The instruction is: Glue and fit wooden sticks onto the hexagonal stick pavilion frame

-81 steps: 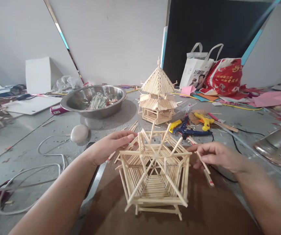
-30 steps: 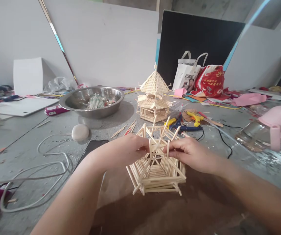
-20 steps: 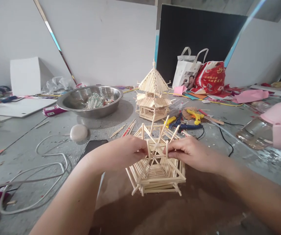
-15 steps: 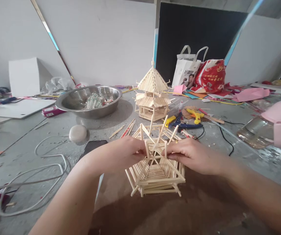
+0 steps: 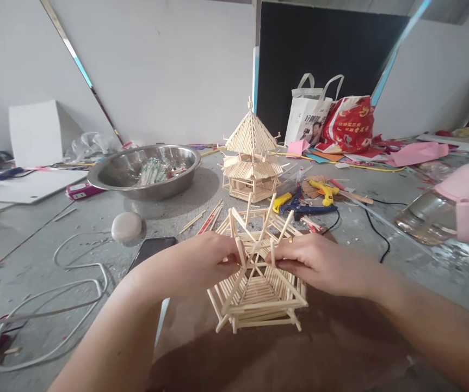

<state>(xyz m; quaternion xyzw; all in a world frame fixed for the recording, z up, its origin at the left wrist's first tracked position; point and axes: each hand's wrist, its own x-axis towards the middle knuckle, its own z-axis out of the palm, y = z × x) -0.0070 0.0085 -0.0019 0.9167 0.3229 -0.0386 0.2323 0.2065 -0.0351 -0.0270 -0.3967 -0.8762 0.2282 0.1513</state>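
While the stick frame (image 5: 254,307) is sitting at lower centre, I'm pinching it with both hands.
My left hand (image 5: 197,261) is gripping by one upright post, my right hand (image 5: 326,262) by the other, though I'm not seeing all the fingertips. Just above centre a stick pavilion (image 5: 251,136) is standing, and a metal basin (image 5: 167,188) is resting left of it.

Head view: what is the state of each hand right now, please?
Left hand: closed on a short pale wooden stick.
Right hand: closed on another short pale wooden stick.
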